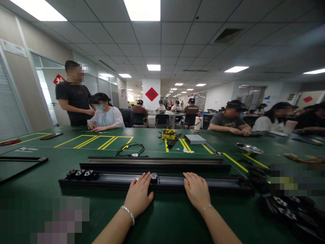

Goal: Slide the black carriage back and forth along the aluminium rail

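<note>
A long black rail (pixel 111 179) with a grey inner channel lies crosswise in front of me. My left hand (pixel 138 196) rests on it just left of the middle, fingers stretched out. Close by those fingertips sits a small metal-and-black block (pixel 154 176) in the channel. Farther right, my right hand (pixel 197 190) lies palm down on the rail, its fingers extended too. Neither hand grasps anything. Several similar small blocks (pixel 80 173) are lined up at the rail's left end. Behind it, another long dark strip (pixel 152 166) runs parallel.
Several black parts (pixel 284 206) are heaped at right. On the green table (pixel 101 217) are a black cable (pixel 130 149), a yellow item (pixel 169 134), a grey box (pixel 195 139) and a metal bowl (pixel 249 149). Other people sit around the far edge; one stands at left.
</note>
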Motion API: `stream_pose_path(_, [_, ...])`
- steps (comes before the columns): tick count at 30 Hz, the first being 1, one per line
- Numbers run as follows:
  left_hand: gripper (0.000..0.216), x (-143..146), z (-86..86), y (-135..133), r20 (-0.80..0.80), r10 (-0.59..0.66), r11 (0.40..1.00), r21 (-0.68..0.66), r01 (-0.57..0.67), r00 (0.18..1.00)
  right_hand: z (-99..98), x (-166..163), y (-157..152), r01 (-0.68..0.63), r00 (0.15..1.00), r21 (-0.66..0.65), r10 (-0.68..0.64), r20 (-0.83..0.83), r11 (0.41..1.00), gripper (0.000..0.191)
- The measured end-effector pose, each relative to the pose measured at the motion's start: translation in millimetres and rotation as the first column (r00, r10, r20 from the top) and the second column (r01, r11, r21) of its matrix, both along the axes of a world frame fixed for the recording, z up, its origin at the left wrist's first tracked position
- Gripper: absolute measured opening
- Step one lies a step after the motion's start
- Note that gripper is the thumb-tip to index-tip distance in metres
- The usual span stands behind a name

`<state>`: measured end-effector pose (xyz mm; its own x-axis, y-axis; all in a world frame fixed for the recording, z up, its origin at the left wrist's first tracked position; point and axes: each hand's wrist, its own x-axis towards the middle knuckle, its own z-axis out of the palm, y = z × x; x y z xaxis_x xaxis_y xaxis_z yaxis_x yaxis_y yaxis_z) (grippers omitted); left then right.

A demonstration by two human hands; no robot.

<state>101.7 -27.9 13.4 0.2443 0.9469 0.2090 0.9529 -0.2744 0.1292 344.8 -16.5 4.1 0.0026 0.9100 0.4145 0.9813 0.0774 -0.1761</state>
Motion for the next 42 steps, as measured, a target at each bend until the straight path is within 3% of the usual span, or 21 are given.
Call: stream_pose_path(42, [0.064, 10.0, -8.0, 1.9, -0.033, -0.014, 0.999, 0.034, 0.015, 0.999, -4.7, 1.1, 2.1, -0.012, 1.000, 0.052, 0.010, 0.030, 0.999, 0.041])
